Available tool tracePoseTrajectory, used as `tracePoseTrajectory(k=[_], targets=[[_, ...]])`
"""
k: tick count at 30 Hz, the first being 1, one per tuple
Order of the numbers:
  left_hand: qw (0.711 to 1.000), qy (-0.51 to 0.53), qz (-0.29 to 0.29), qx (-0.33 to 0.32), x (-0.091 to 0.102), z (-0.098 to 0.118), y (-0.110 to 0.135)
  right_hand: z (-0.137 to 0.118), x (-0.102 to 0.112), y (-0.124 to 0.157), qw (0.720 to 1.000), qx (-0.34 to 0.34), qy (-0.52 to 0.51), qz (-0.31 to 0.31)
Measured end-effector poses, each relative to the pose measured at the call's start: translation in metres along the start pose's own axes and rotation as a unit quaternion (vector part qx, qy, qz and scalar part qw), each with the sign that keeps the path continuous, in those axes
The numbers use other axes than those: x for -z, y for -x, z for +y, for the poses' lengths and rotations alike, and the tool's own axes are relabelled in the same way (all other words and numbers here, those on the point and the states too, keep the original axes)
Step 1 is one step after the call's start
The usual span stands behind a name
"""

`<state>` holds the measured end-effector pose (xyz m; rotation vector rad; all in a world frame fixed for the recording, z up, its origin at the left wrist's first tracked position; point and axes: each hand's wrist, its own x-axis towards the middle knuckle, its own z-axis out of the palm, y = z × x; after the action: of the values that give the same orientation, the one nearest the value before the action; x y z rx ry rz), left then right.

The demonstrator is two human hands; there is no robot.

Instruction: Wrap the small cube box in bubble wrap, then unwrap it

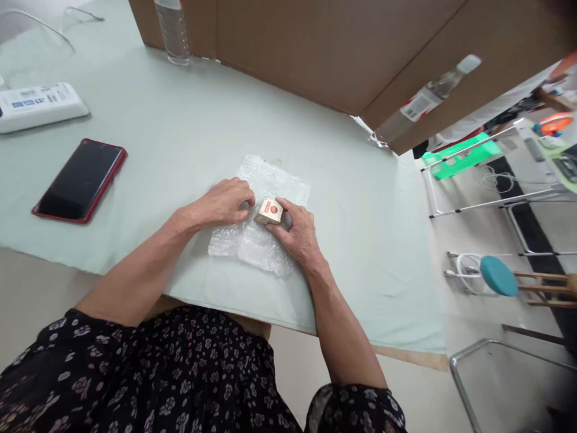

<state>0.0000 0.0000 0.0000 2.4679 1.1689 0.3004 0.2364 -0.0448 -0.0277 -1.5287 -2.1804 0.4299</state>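
Observation:
A small cream-coloured box (271, 210) with red print rests on a sheet of bubble wrap (264, 249). My right hand (297, 231) grips the box from the right, thumb on its near side and fingers at its far edge. Just left of the box, my left hand (229, 203) lies over the wrap with curled fingers. A gap shows between its thumb and forefinger, and it holds nothing that I can see. Under both hands, parts of the bubble wrap are hidden.
A pale green cloth (360, 240) covers the table. To the left lie a phone in a red case (81, 180) and a white power strip-like device (42, 108). Cardboard panels (288, 48) stand behind, with plastic bottles (174, 33) against them. A teal stool (498, 276) is off right.

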Motion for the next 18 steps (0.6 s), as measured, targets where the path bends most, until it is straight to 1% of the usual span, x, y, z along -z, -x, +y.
tracePoseTrajectory(k=[18], targets=[[1.0,0.004,0.001,-0.003,0.0011,0.0006,-0.0003,-0.0032,0.0,-0.0001,1.0,-0.005,0.009,-0.006]])
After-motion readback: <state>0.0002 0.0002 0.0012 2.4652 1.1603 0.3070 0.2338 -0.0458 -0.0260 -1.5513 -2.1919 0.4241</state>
